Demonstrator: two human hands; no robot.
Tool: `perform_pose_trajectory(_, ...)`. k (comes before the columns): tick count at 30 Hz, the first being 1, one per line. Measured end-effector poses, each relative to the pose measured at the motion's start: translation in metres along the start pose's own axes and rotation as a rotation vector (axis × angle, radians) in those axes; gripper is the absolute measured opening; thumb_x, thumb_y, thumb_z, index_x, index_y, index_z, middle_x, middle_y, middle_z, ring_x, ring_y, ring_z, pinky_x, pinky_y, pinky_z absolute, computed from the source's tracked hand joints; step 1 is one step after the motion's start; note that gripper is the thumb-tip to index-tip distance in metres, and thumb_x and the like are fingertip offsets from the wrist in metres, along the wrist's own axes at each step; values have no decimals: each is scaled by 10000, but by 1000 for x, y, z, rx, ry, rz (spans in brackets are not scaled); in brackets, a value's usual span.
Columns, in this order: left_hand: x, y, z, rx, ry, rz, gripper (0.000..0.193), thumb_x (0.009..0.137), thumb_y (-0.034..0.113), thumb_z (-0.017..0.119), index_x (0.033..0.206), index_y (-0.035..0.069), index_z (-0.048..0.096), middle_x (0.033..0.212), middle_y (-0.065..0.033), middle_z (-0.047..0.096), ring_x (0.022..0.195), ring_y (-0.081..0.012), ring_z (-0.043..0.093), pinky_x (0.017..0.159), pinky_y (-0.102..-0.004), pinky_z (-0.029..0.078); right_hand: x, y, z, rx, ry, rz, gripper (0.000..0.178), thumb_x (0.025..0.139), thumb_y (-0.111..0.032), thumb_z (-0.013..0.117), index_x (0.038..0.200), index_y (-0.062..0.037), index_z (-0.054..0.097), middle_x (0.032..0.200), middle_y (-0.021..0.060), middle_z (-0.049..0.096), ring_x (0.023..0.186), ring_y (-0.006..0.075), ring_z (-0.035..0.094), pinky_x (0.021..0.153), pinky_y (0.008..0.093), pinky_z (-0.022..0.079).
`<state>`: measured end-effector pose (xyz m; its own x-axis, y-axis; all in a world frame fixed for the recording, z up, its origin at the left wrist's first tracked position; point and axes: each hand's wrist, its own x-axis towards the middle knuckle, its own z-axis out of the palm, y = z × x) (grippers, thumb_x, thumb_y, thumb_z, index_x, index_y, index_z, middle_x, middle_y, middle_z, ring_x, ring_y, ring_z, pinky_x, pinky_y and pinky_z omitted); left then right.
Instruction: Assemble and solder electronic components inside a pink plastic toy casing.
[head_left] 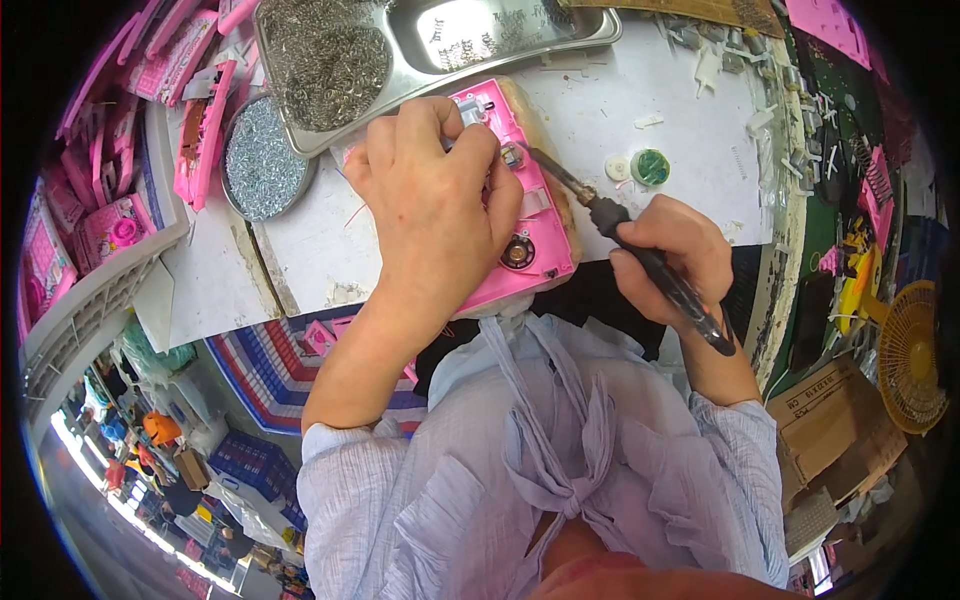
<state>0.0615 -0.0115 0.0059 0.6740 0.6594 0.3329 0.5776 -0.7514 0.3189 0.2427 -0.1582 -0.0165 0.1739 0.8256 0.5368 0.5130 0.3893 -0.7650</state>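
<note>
While the left hand (435, 195) grips a pink toy housing (525, 215) and the right hand (675, 255) holds a soldering iron (640, 255), springs fill the steel tray (420, 70) and screws the round dish (265, 158).

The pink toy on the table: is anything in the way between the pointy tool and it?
Nothing visible. The soldering iron in the right hand points its tip straight at the open pink toy shell. The left hand rests on the shell, left of the tip.
</note>
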Motion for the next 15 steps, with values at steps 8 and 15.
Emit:
perform_pose_trajectory(8,0,0,0,6,5,3,148,708,143,753,841,118,693,956,-55,525,955,-277,527,818,-438,332,3,-2,-2,-5,-5,0,314,741,30,804,1024,3,672,663,47,589,519,175,544,472,294,403)
perform_pose_trajectory(15,0,0,-1,6,8,10,144,707,132,757,835,118,693,949,-50,520,949,-272,530,809,-434,329,4,-3,-2,-11,-15,20,314,742,29,803,1026,2,671,651,41,575,508,166,526,467,290,391)
